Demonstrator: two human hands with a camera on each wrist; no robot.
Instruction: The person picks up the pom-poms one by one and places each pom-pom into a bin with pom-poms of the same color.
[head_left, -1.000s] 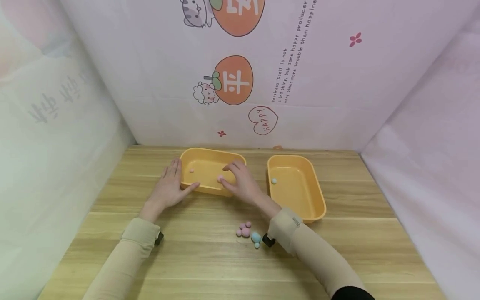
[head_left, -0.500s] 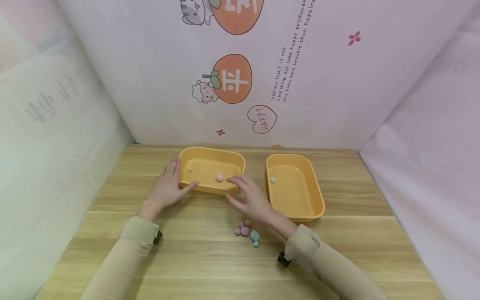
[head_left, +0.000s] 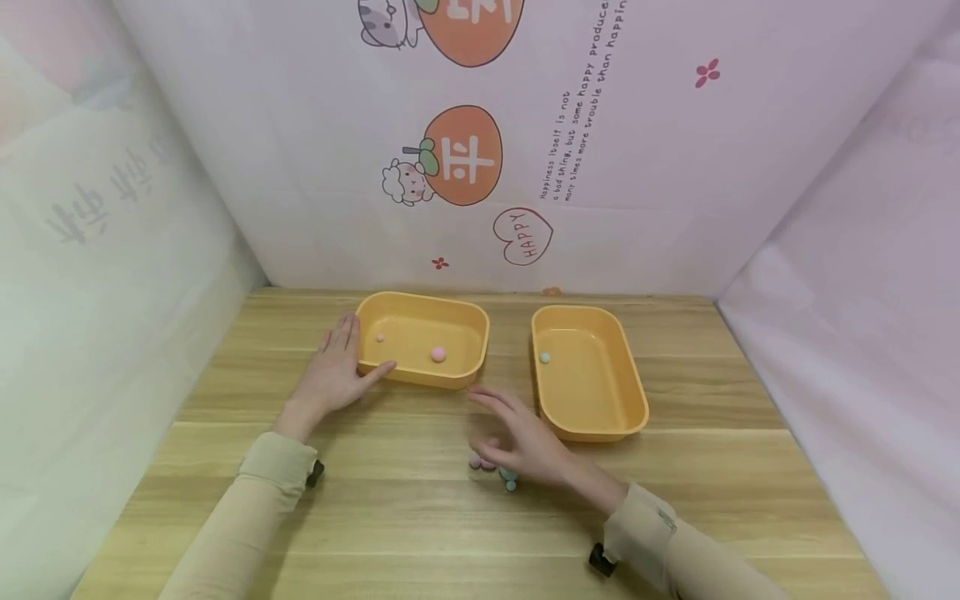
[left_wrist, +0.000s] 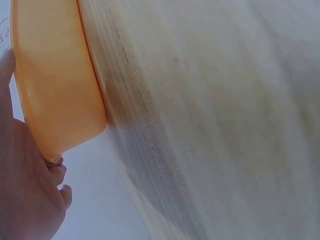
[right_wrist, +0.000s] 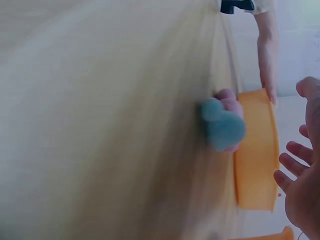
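My left hand (head_left: 332, 372) rests against the left end of a yellow tray (head_left: 420, 377), its thumb along the near rim. Inside that tray lie a larger pink ball (head_left: 438, 354) and a tiny pink one (head_left: 380, 337). My right hand (head_left: 528, 442) hovers over the table with fingers spread and nothing held. Beneath it, partly covered in the head view, sit several small pink balls (head_left: 486, 463) and two blue ones (head_left: 510, 480). The right wrist view shows the larger blue ball (right_wrist: 227, 131) below and apart from the fingers.
A second yellow tray (head_left: 592, 392) stands to the right, with a small pale green ball (head_left: 545, 357) at its left side. Printed cloth (head_left: 622, 242) walls in the wooden table (head_left: 420, 517) at the back and sides.
My right hand has let go of the larger pink ball in the left tray. It has drawn back toward the loose balls on the table. My left hand has stayed on the tray.
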